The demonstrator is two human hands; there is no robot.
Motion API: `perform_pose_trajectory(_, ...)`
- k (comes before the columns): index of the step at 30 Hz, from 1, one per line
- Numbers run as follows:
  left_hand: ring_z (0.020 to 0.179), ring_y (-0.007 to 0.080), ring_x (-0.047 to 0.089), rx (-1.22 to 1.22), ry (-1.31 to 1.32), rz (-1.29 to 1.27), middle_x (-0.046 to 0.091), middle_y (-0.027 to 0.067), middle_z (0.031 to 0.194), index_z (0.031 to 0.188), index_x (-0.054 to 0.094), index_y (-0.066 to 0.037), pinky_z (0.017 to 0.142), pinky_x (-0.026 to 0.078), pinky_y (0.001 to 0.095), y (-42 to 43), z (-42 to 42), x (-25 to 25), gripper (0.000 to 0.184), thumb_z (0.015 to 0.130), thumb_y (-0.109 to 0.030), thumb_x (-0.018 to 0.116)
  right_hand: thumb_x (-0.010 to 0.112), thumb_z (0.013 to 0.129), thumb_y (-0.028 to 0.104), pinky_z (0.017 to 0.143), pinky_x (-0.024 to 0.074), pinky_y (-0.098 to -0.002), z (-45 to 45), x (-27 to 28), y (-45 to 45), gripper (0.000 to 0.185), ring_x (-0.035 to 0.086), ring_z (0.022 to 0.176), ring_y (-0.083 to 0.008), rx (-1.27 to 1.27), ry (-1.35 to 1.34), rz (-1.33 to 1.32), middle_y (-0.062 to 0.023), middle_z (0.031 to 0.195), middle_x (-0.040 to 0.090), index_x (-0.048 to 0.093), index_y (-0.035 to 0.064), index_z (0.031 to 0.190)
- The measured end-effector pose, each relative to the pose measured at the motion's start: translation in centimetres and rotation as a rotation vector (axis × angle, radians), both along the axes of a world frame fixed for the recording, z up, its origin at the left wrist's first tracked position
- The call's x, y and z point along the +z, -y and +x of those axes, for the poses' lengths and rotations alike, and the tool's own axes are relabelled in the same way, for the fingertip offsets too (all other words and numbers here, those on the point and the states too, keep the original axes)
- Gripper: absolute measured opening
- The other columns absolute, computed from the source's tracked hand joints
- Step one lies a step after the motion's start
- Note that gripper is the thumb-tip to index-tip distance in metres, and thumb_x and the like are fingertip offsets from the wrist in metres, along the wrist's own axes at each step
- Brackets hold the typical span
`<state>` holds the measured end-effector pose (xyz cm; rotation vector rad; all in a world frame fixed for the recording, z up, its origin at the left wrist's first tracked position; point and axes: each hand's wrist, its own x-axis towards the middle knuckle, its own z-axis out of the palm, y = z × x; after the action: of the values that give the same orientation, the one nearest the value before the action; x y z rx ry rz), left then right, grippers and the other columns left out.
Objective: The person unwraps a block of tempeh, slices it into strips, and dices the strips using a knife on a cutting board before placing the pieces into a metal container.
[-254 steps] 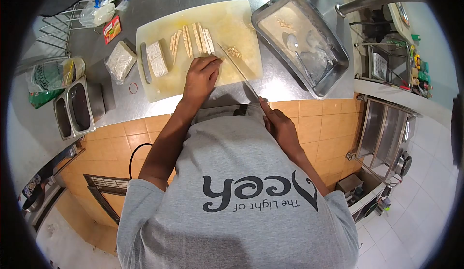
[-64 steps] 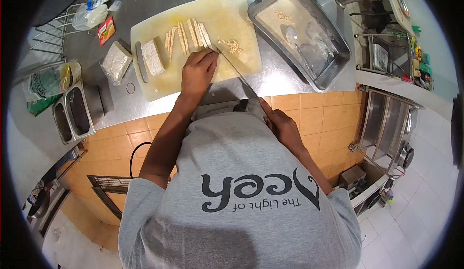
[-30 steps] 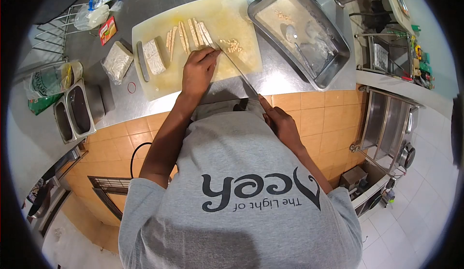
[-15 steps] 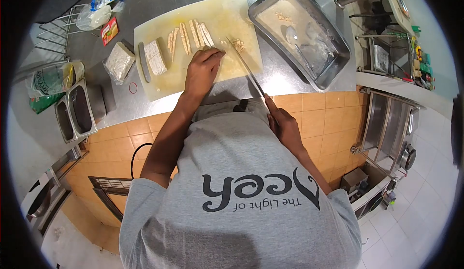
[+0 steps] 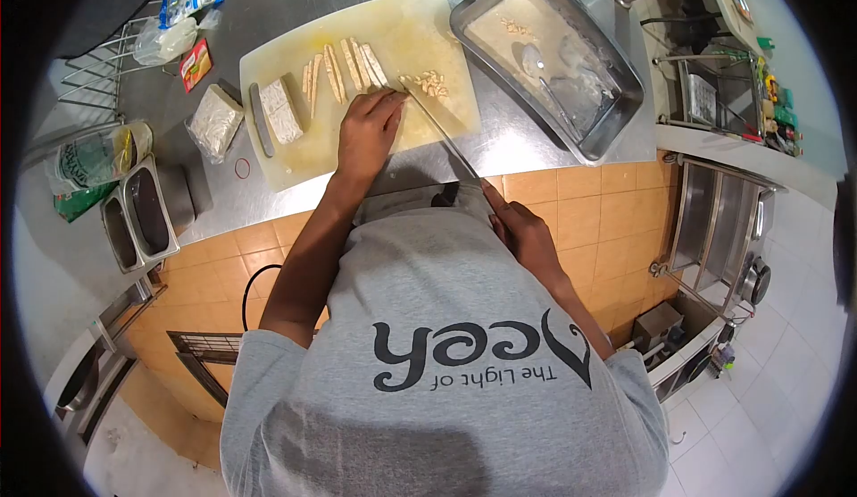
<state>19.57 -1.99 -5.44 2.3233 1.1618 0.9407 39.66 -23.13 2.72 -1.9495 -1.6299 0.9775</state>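
Observation:
My right hand (image 5: 520, 226) is wrapped round the handle of a long knife (image 5: 444, 133), its blade slanting up and left across the cutting board (image 5: 420, 24). My left hand (image 5: 366, 135) is closed beside the blade tip, its fingers bent over a tempeh strip that is almost wholly hidden. Small chopped tempeh pieces (image 5: 430, 83) lie in a loose heap just right of the blade. Beyond my left fingers, several long tempeh strips (image 5: 334, 72) lie side by side. A pale tempeh block (image 5: 281, 111) sits by the board's handle slot.
A deep metal tray (image 5: 628, 95) holds pale batter, a spoon (image 5: 536, 61) and a few tempeh pieces. Left of the board are a wrapped block (image 5: 216, 122), a red sachet (image 5: 195, 66), a red rubber band (image 5: 242, 168) and metal containers (image 5: 150, 207).
The knife blade has shifted left, close against my left fingertips. The chopped pieces right of it are more spread out. The view has moved slightly.

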Motion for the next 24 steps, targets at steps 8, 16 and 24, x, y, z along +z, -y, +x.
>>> perform_pose_trajectory(8,0.098,0.0283,0.068,-0.011,0.019,-0.012,0.073,0.0094,0.103,0.103,0.075,-0.007,0.088,0.055,0.0381,-0.1,0.0,-0.4,0.017,0.086,-0.004,0.073,0.061,0.094,0.008,0.064,0.0509,-0.0474,0.0,-1.1,-0.7,0.068,0.063,0.069,-0.0354,0.020,0.050,-0.027,-0.0166,0.080,0.061,0.040,0.0307,0.154)
perform_pose_trajectory(16,0.096,0.0286,0.066,-0.029,0.024,-0.008,0.071,0.0103,0.103,0.104,0.075,-0.005,0.085,0.055,0.0378,0.0,-0.3,-0.3,0.022,0.083,-0.001,0.072,0.061,0.094,0.007,0.064,0.0504,-0.0475,0.1,-1.8,-0.7,0.068,0.063,0.069,-0.0365,0.011,0.020,0.058,-0.0181,0.081,0.061,0.040,0.0300,0.155)
perform_pose_trajectory(24,0.096,0.0287,0.066,-0.008,0.018,0.014,0.069,0.0098,0.104,0.103,0.074,-0.005,0.085,0.055,0.0386,-0.2,-0.1,-0.3,0.020,0.084,-0.002,0.071,0.060,0.095,0.008,0.066,0.0520,-0.0456,0.1,0.3,-0.4,0.066,0.063,0.070,-0.0359,0.006,-0.009,-0.002,-0.0189,0.081,0.061,0.040,0.0298,0.155)
